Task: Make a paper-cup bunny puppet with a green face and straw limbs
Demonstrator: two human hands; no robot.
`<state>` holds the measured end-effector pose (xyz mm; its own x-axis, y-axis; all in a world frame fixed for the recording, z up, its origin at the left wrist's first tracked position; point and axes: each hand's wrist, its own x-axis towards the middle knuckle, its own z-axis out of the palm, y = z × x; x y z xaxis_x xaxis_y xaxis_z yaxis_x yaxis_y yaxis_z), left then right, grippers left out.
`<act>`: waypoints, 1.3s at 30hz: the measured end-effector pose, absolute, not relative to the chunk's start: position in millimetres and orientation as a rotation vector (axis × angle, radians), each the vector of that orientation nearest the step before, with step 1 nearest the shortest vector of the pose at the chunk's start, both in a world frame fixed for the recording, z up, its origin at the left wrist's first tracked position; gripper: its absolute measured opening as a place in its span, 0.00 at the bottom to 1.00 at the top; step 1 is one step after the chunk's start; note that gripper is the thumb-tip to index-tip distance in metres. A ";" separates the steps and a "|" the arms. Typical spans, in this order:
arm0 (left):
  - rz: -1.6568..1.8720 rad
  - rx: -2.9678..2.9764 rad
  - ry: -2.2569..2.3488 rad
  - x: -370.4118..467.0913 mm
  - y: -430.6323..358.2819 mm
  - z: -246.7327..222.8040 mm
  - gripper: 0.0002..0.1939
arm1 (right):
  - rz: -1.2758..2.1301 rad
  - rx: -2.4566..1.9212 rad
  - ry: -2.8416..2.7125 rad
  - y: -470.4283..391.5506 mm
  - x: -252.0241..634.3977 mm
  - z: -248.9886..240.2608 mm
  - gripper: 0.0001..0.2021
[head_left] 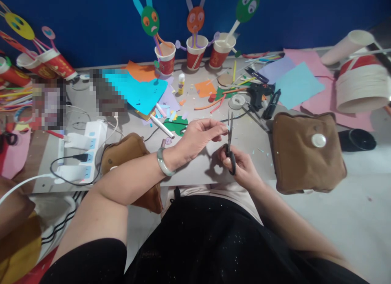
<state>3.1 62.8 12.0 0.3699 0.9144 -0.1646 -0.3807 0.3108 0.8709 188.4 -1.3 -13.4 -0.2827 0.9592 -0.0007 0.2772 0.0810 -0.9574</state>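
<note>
My right hand (pixel 240 164) grips the black handles of a pair of scissors (pixel 230 133), whose blades point away from me and stand slightly apart. My left hand (pixel 201 138), with a bangle (pixel 165 161) on its wrist, pinches a tiny light-blue scrap of paper (pixel 227 128) right beside the blades. Most of that scrap is hidden by the fingertips. Below the hands is the grey tabletop, with small light-blue clippings (pixel 259 150) to the right. A green paper piece (pixel 176 126) and a white marker (pixel 161 126) lie left of my left hand.
Paper cups (pixel 197 58) with paper-faced figures line the back. A glue stick (pixel 181 84), a tape roll (pixel 237 101) and a black glue gun (pixel 259 95) lie mid-table. Brown pouches (pixel 308 157) flank me. A power strip (pixel 91 153) with cables sits left, near another person's arm (pixel 14 206).
</note>
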 end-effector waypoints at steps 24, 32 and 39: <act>0.962 0.845 0.826 4.1 62.8 14.2 0.18 | 1.236 -1.244 -1.531 -2.6 165.8 -17.8 0.36; 0.978 0.835 0.818 4.5 62.7 14.2 0.17 | 1.227 -1.256 -1.536 -3.2 166.5 -18.2 0.35; 0.981 0.812 0.817 4.3 62.1 16.7 0.21 | 1.240 -1.284 -1.508 -3.7 165.2 -20.3 0.25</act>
